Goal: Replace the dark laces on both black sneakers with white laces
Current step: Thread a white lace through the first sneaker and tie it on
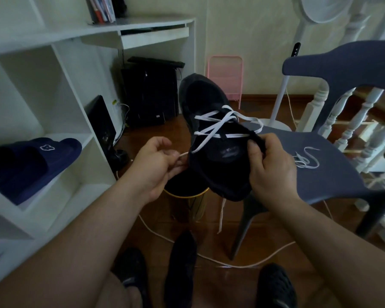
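Here the black sneaker (211,138) is held up in mid-air between both hands, left of the grey chair (333,152), its long axis running near to far with the toe pointing away and slightly left. Its dark eyelets are hard to make out. The right hand (270,165) grips its tongue edge, fingers curled. The left hand (153,165) pinches the white lace (218,125) end, its tip hidden. A spare lace (307,160) lies on the chair seat.
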`<state>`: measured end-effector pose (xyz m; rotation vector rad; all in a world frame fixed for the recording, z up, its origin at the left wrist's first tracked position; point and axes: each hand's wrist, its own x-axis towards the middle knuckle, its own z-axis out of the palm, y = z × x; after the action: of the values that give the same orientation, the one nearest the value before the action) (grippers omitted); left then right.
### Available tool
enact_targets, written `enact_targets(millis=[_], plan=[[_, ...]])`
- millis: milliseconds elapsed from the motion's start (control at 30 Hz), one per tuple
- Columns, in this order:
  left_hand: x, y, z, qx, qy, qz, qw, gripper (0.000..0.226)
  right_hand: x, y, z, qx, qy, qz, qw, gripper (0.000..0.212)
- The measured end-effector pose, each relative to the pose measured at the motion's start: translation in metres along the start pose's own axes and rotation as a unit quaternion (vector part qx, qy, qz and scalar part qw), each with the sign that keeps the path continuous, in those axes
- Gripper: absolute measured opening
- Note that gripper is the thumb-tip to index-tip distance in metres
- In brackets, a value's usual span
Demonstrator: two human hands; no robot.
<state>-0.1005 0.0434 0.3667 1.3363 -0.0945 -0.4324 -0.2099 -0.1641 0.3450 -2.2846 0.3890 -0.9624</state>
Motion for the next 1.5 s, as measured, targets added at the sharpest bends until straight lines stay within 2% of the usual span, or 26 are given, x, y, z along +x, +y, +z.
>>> enact_targets(millis=[67, 133, 167, 200, 267, 300, 333, 367, 500, 600, 700, 800, 900, 1100, 1267, 1367, 1433, 1500], plan=[[0.004, 0.0, -0.007, 0.057, 0.006, -0.012, 0.998, 0.038, 0.001, 0.001, -0.002, 0.003, 0.008, 0.001, 1.0, 0.014], [0.009, -0.002, -0.02, 0.178, 0.019, -0.018, 0.984, 0.039, 0.002, 0.002, -0.005, 0.004, 0.018, 0.001, 1.0, 0.013], [0.013, -0.004, -0.028, 0.259, 0.019, -0.021, 0.965, 0.038, 0.003, 0.002, -0.005, 0.004, 0.021, 0.001, 1.0, 0.013], [0.017, -0.005, -0.037, 0.349, 0.014, -0.026, 0.937, 0.036, 0.003, 0.002, -0.006, 0.004, 0.022, 0.002, 1.0, 0.013], [0.02, -0.008, -0.051, 0.514, 0.001, -0.042, 0.857, 0.036, 0.002, 0.002, -0.005, 0.002, 0.014, 0.003, 1.0, 0.013], [0.02, -0.009, -0.054, 0.564, 0.003, -0.047, 0.825, 0.034, 0.002, 0.001, -0.005, -0.001, 0.007, 0.003, 1.0, 0.013], [0.021, -0.01, -0.056, 0.584, 0.008, -0.041, 0.811, 0.031, 0.001, 0.001, -0.004, -0.004, 0.0, 0.004, 1.0, 0.013], [0.023, -0.011, -0.057, 0.578, 0.011, -0.022, 0.816, 0.027, 0.001, 0.0, -0.004, -0.005, -0.005, 0.006, 1.0, 0.014], [0.022, -0.01, -0.039, 0.351, 0.006, 0.067, 0.934, 0.014, 0.001, -0.003, -0.002, 0.01, -0.01, 0.022, 1.0, 0.021], [0.012, -0.004, -0.019, 0.192, -0.045, 0.032, 0.98, 0.029, 0.002, -0.003, -0.002, 0.018, -0.008, 0.029, 0.999, 0.021], [0.002, -0.008, -0.01, 0.2, -0.099, 0.066, 0.973, 0.026, 0.002, -0.003, -0.002, 0.02, -0.013, 0.033, 0.999, 0.021], [0.001, -0.014, -0.007, 0.253, -0.104, 0.122, 0.954, 0.023, 0.001, -0.003, -0.001, 0.014, -0.02, 0.035, 0.999, 0.023], [0.001, -0.009, -0.008, 0.262, -0.105, 0.122, 0.951, 0.026, 0.003, -0.001, -0.003, 0.004, -0.015, 0.036, 0.999, 0.022], [0.007, 0.007, -0.023, 0.25, 0.013, 0.138, 0.958, 0.039, 0.012, 0.001, -0.015, 0.016, 0.028, 0.027, 0.999, 0.012], [0.004, 0.008, -0.028, 0.287, 0.039, 0.113, 0.95, 0.044, 0.013, 0.002, -0.014, 0.021, 0.033, 0.029, 0.999, 0.014], [0.009, 0.017, -0.035, 0.19, 0.078, 0.049, 0.977, 0.035, 0.014, 0.005, -0.017, 0.036, 0.042, 0.04, 0.998, 0.017], [0.014, 0.021, -0.043, 0.05, 0.107, -0.025, 0.993, 0.019, 0.014, 0.006, -0.019, 0.04, 0.041, 0.044, 0.997, 0.018], [0.018, 0.022, -0.047, -0.083, 0.113, -0.073, 0.987, 0.018, 0.014, 0.006, -0.019, 0.039, 0.036, 0.049, 0.997, 0.017]])
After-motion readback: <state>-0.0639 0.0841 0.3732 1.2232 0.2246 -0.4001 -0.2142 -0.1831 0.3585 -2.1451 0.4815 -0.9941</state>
